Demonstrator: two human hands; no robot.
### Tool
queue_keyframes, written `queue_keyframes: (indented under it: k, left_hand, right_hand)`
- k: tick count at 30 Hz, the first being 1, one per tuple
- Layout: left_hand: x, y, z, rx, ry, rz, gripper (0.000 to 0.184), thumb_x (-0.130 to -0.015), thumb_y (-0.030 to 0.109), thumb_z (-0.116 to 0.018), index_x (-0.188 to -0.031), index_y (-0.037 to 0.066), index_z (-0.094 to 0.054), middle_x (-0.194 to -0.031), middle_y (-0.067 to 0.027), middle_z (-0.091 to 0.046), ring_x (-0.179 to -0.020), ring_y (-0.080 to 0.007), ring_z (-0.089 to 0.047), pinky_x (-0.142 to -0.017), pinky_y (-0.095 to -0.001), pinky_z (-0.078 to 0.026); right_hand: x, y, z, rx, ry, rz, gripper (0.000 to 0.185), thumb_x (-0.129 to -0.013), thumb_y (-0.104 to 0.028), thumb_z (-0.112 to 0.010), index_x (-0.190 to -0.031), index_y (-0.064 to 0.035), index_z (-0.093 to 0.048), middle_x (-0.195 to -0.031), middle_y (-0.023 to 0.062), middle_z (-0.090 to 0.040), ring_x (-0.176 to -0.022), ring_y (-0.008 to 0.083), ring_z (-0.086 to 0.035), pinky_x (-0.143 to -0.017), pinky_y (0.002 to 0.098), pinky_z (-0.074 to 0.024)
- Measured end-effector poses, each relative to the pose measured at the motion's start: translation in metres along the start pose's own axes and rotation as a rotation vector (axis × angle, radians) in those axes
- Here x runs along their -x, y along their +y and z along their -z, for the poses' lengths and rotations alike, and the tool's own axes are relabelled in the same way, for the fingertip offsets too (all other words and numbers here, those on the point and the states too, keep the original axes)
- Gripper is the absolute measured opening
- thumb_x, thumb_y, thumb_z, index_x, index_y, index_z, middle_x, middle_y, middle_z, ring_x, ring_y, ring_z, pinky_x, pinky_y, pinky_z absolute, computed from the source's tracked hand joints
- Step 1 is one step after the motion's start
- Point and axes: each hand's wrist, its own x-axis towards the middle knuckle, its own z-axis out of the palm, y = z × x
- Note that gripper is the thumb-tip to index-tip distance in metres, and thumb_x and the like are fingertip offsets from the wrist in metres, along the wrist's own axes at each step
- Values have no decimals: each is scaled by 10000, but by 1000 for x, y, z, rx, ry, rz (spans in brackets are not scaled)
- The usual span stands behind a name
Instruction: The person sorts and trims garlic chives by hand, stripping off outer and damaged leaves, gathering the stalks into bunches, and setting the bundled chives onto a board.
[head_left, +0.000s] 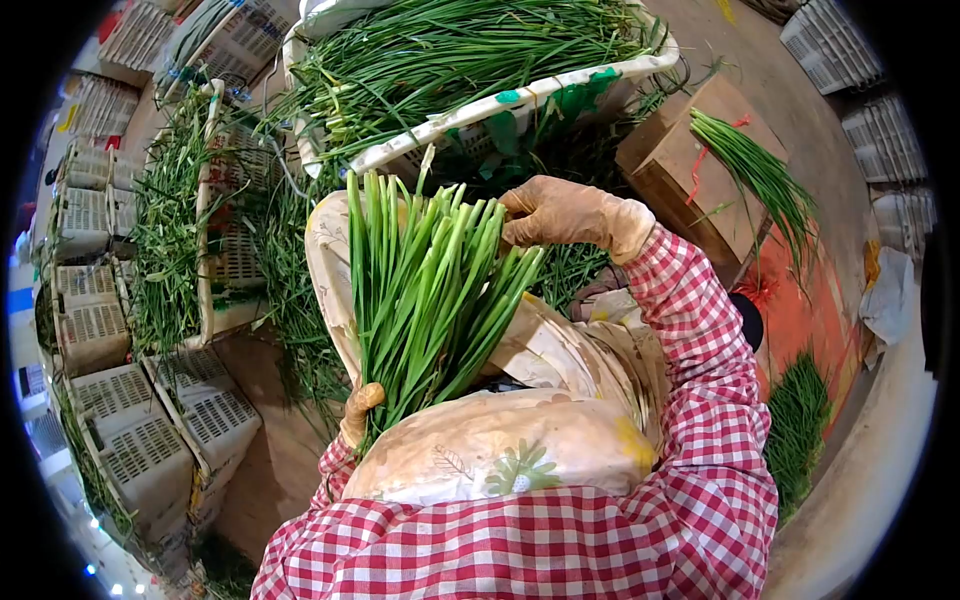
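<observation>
Green stalk bundle (430, 290) lies across lap (545, 350). Left hand (361, 408), seven o'clock, clasps leafy end; right hand (565, 213), two o'clock, by pale ends, pinch unclear. Probably light, limp, easily bruised; best gripped mid-length, loosely.

A loose bundle of long green stalks (430, 290) is held at its lower end in the gloved left hand (361, 408), above a stained, flower-printed apron (500, 450). The gloved right hand (570, 212) is placed beside the pale upper ends. Beyond, a white crate (430, 133) is heaped with similar greens; at right, a bunch (tied with red string) (750, 165) is laid on a cardboard box (665, 160).
</observation>
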Motion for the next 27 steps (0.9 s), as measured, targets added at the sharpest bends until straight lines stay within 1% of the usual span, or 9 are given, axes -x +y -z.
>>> queue_keyframes:
  k: [6, 7, 9, 13, 16, 17, 22, 25, 27]
  left_hand:
    - [4, -4, 18, 20, 74, -21, 822, -728, 231, -680, -1391, -9, -256, -1322, -198, -433, -1192, -307, -464, -1030, -423, -361]
    - [3, -4, 18, 22, 82, -24, 819, -728, 231, -682, -1388, -9, -261, -1319, -196, -436, -1188, -304, -465, -1028, -421, -362]
    - [0, -3, 20, 22, 91, -28, 811, -727, 230, -685, -1381, -9, -270, -1311, -192, -442, -1182, -299, -468, -1023, -416, -364]
    - [-3, -2, 17, 17, 100, -33, 796, -725, 230, -692, -1369, -10, -289, -1297, -183, -453, -1169, -288, -473, -1014, -407, -368]
    - [-6, -1, 12, 8, 95, -24, 785, -724, 229, -697, -1359, -11, -302, -1286, -176, -461, -1159, -281, -477, -1007, -400, -371]
    - [-6, -1, 11, -2, 95, -24, 781, -724, 229, -698, -1356, -11, -307, -1283, -174, -464, -1155, -278, -478, -1005, -398, -372]
    - [-2, 0, 6, -23, 98, -18, 763, -722, 228, -707, -1340, -12, -330, -1265, -163, -478, -1139, -265, -485, -994, -387, -376]
    - [-2, -1, 6, -22, 100, -18, 752, -721, 227, -711, -1331, -13, -344, -1254, -157, -487, -1129, -257, -488, -987, -380, -379]
    - [-3, -2, 8, -20, 98, -19, 744, -720, 227, -715, -1324, -13, -353, -1247, -152, -492, -1123, -251, -491, -983, -376, -381]
  right_hand:
    - [16, 28, 12, 57, 725, -101, 266, -904, -286, -511, -886, -35, -596, -771, 128, -597, -735, 294, -593, -691, 380, -484]
    - [21, 65, 29, 449, 913, 102, 206, -904, -237, -512, -860, -45, -570, -754, 141, -583, -732, 320, -589, -667, 414, -481]
    - [47, 70, 45, 986, 1206, -68, 235, -923, -197, -467, -769, -24, -502, -720, 163, -564, -694, 349, -575, -602, 455, -450]
    - [56, 116, 29, 768, 1064, -563, 393, -899, -298, -510, -1136, 14, -486, -851, 198, -633, -804, 348, -624, -653, 411, -509]
    - [49, 58, -36, -687, 507, -151, 710, -858, -449, -584, -1316, 47, -363, -1143, 163, -594, -789, 194, -665, -574, 245, -517]
    - [44, 36, -51, -806, 420, -93, 702, -859, -440, -596, -1314, 46, -373, -1112, 140, -596, -761, 172, -657, -558, 219, -508]
    - [31, 0, -95, -950, 395, -67, 470, -853, -203, -630, -1200, 67, -464, -868, 86, -602, -660, 120, -602, -573, 228, -509]
    - [38, 5, -92, -596, 485, -215, 353, -834, -132, -594, -1137, 40, -534, -839, 119, -617, -685, 178, -622, -617, 289, -517]
    - [41, 17, -86, 90, 691, -60, 268, -798, -86, -564, -1051, -5, -598, -863, 157, -622, -722, 261, -626, -666, 343, -510]
